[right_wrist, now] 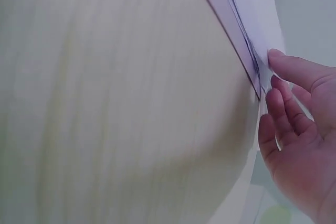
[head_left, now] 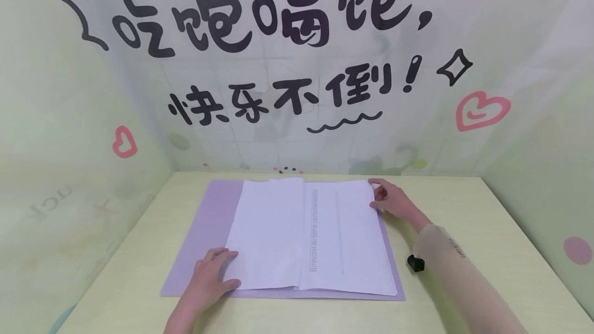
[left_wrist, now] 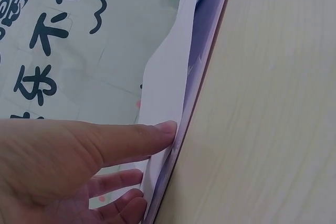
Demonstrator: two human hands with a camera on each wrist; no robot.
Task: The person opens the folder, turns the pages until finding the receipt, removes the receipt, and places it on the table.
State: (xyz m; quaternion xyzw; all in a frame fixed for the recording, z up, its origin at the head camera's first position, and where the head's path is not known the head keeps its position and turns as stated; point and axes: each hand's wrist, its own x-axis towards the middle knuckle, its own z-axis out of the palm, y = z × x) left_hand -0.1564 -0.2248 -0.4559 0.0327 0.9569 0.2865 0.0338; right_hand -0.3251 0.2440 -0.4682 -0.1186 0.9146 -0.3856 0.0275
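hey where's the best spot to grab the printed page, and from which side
Probably pinch the printed page at its far outer corner, from the right: the right hand is there, and the inner side meets the blank page.

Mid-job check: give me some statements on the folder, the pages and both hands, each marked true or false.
1. The purple folder lies open on the table. True.
2. The left hand touches the left-hand page. True.
3. Printed text covers the left-hand page. False: it looks blank; print shows on the right-hand page.
4. The right hand pinches the right-hand page near its upper outer corner. True.
5. The folder is green. False: it is purple.
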